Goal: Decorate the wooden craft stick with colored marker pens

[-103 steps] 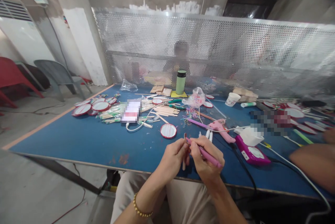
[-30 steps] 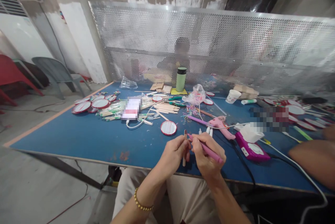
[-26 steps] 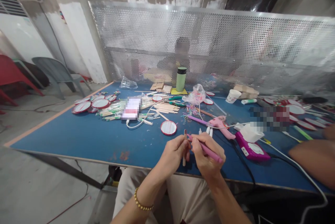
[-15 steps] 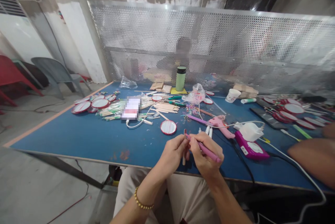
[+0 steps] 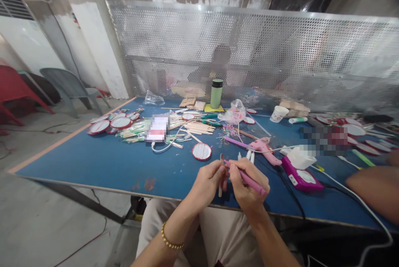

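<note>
Near the table's front edge, my left hand (image 5: 208, 179) is closed on a flat wooden stick (image 5: 220, 192), held upright. The stick's top end looks dark red. In my right hand (image 5: 249, 184) is a pink pen (image 5: 254, 184), gripped as for writing, its tip close beside the stick's upper end. Whether the tip touches the stick I cannot tell. Just beyond my hands lies a round white disc with a red rim (image 5: 201, 151). A few white tubes (image 5: 250, 155) and a pink glue gun (image 5: 264, 148) lie to the right.
Wooden sticks (image 5: 199, 127), a phone (image 5: 158, 129) on a cable and red-rimmed discs (image 5: 121, 122) spread across the blue table (image 5: 93, 161). A green bottle (image 5: 216, 94) and paper cup (image 5: 278, 114) stand behind. A purple power strip (image 5: 301, 177) sits right, near another person's arm (image 5: 374, 188).
The pen tip has drawn slightly away from the stick's top, to the right. My left hand keeps its hold on the stick. The whole view has shifted a little.
</note>
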A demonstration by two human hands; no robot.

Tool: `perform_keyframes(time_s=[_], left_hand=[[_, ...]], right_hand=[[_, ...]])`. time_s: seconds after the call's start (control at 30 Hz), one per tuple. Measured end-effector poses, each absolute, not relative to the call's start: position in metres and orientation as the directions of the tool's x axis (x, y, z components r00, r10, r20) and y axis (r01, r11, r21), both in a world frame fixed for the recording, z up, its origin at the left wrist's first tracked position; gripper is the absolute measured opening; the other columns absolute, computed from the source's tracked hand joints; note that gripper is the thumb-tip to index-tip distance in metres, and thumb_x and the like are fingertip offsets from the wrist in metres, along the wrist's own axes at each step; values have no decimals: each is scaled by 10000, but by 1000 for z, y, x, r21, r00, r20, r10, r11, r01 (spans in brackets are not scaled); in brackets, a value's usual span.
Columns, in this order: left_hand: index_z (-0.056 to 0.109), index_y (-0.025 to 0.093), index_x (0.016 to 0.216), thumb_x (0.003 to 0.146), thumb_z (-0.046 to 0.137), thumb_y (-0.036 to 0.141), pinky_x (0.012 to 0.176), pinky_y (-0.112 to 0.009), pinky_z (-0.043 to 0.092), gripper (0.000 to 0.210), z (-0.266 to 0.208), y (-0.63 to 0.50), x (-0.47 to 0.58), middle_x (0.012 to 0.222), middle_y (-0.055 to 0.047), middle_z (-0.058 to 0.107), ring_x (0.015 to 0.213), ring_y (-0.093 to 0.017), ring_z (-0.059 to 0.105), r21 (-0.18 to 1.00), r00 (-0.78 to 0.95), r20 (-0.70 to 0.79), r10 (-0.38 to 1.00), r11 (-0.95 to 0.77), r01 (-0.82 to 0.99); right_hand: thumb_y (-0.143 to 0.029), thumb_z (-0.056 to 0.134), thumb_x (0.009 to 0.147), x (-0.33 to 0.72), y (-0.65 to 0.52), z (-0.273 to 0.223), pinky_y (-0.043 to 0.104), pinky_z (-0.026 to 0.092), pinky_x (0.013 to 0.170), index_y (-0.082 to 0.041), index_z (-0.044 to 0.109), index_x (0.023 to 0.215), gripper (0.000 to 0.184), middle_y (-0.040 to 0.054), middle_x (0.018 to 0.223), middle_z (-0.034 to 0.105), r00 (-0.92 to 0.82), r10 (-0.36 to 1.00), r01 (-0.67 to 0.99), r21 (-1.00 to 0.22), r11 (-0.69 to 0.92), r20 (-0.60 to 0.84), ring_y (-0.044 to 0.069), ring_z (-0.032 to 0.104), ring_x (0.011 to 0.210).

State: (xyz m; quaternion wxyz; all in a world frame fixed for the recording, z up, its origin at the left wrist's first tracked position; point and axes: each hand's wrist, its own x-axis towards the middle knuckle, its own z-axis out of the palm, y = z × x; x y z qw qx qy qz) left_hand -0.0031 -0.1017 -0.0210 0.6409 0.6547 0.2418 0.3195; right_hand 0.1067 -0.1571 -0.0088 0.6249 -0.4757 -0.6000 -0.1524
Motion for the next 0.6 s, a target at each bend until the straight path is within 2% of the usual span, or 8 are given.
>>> perform_keyframes(time_s=[0.6], left_hand=[[496,193,710,939,484,533,491,-217,312,409,-22,-102,-4,522,45,505,444,-81,421,993,674,112,730,-59,-100]], right_hand=[[-58,576,894,107,-156,-8,229,517,538,-200,660,824,179,-2,664,667,224,366,765,-396,508,903,117,631,561]])
